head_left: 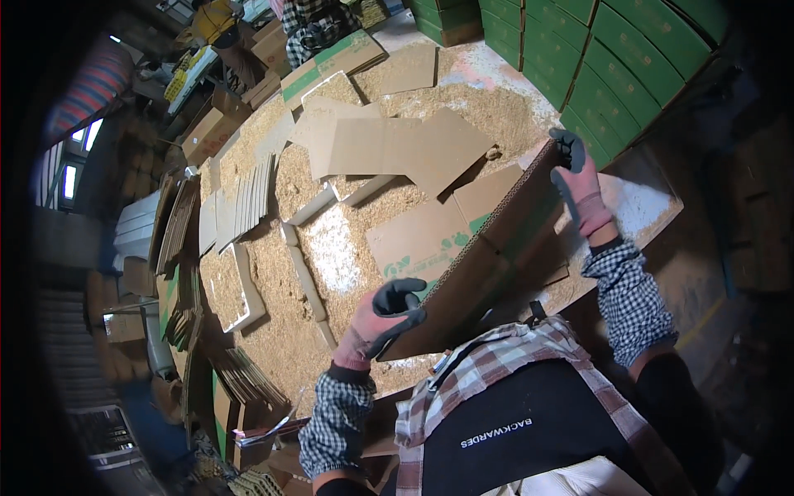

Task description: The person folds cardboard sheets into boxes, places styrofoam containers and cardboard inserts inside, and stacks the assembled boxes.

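A flattened corrugated cardboard box [490,266] stands tilted on its edge in front of me, brown with green print. My left hand [392,316], in a pink and dark grey work glove, grips its near left end between thumb and fingers. At the far upper corner, my right hand [574,177], gloved the same way, holds the same edge. Behind it a printed cardboard sheet [422,245] lies on the wood shavings [310,273] that cover the worktable [645,204]. How the box's lower part rests is partly hidden.
More cardboard sheets [397,146] lie across the shavings, near white foam trays [248,297]. Stacked flat cartons [180,229] line the left side. Green boxes [602,74] are piled at the back right. Two people [316,28] are beyond the table's far edge.
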